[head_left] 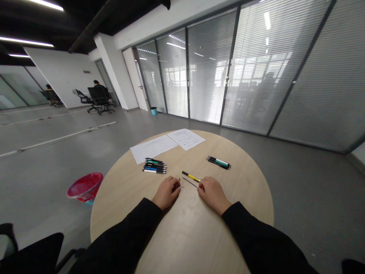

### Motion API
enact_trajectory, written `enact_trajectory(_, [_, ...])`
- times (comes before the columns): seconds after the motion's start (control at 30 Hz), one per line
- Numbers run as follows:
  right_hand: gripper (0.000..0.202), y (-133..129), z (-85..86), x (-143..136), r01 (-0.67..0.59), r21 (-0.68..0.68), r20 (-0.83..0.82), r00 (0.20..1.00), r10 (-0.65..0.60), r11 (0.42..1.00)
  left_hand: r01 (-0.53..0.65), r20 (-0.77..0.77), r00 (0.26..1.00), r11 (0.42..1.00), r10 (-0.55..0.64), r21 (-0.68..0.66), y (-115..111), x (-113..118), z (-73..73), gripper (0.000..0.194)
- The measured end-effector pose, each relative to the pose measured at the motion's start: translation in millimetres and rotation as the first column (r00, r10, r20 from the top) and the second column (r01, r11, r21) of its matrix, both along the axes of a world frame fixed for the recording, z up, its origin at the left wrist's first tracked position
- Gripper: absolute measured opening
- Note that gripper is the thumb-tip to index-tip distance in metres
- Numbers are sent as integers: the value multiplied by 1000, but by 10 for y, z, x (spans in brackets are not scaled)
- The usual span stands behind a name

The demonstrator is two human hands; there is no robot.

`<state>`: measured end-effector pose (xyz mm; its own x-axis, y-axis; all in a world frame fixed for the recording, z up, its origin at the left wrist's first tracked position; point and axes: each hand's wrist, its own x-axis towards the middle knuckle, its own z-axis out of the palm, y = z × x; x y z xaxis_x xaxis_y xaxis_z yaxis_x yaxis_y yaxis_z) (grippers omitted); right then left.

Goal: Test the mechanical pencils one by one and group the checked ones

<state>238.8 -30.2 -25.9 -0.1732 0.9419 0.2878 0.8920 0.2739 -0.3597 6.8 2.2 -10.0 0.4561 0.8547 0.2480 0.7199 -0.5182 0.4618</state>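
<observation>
Both my hands rest on a round wooden table (182,236). My left hand (167,193) is curled, with a small pen part at its fingertips (180,187). My right hand (211,194) is closed near the end of a thin dark refill (189,182). A yellow and black pen barrel (190,176) lies just beyond the refill. Several pens lie in a row (154,166) to the left, and a smaller group of pens (218,162) lies to the right.
Two paper sheets (168,144) lie at the table's far edge. A red basket (84,186) stands on the floor to the left. Glass walls with blinds (256,68) run behind. Office chairs (98,99) and seated people are far off at the left.
</observation>
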Motion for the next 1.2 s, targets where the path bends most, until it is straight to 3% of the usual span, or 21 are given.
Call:
enact_trajectory(0.6, [12,-13,62,20,28,6,-30,999,-27,1000,15,27,1000,1000,-15,-6,33,-28,-27,5])
enact_trajectory(0.77, [18,59,44,193,80,13,-106,991,-78,997,21,95,995,998,-15,-62,68,-115,-1,13])
enact_trajectory(0.93, [10,135,-19,365,102,12,-231,968,-97,995,85,74,994,996,-85,3,87,-185,-9,18])
enact_trajectory(1.2, [16,89,19,230,-39,-30,-176,984,33,999,80,5,997,996,-80,27,45,-139,4,17])
